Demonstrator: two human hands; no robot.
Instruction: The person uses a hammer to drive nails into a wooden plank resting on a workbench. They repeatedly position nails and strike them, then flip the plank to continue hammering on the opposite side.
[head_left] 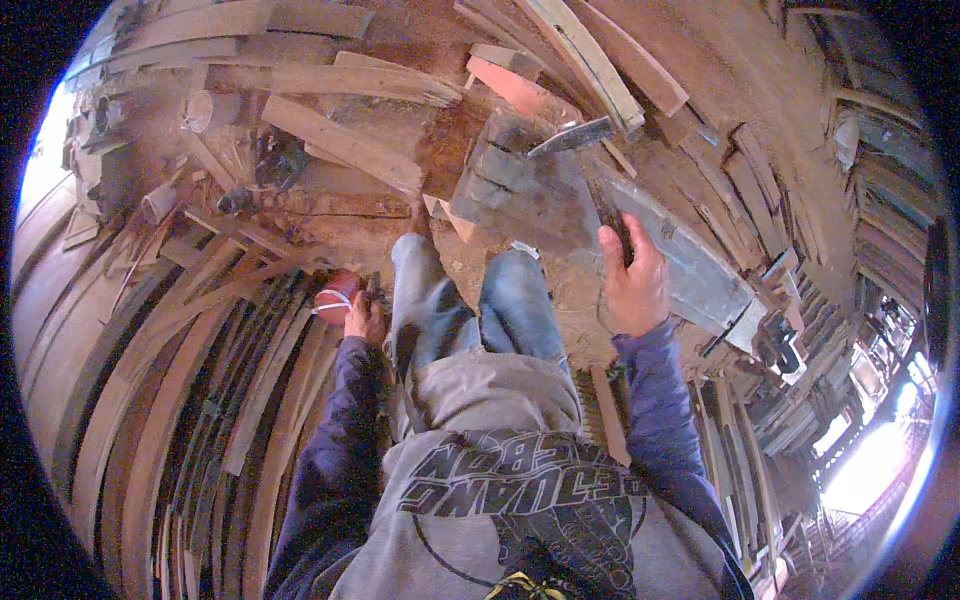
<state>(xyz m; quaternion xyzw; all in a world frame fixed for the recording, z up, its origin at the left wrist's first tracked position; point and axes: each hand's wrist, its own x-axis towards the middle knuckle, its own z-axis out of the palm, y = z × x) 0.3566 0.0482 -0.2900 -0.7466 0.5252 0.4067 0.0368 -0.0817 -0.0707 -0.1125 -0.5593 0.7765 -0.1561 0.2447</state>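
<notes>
My right hand (638,278) is closed round the dark wooden handle of a hammer-like tool (602,198). Its long grey metal head (570,138) tapers toward the left and hangs over a low grey metal surface (690,258). Beside my left knee, my left hand (366,318) has its fingers curled, with something dark rising from them that I cannot make out. Against that hand lies a round red thing with a white band (333,297); whether the fingers grip it is unclear.
Stacked boards (190,400) fill the left side. Loose planks (340,145) lie ahead, and curved timbers (580,60) spread at the far right. A small dark machine part (780,350) stands at the metal surface's right end. A bucket-like container (200,112) stands far left.
</notes>
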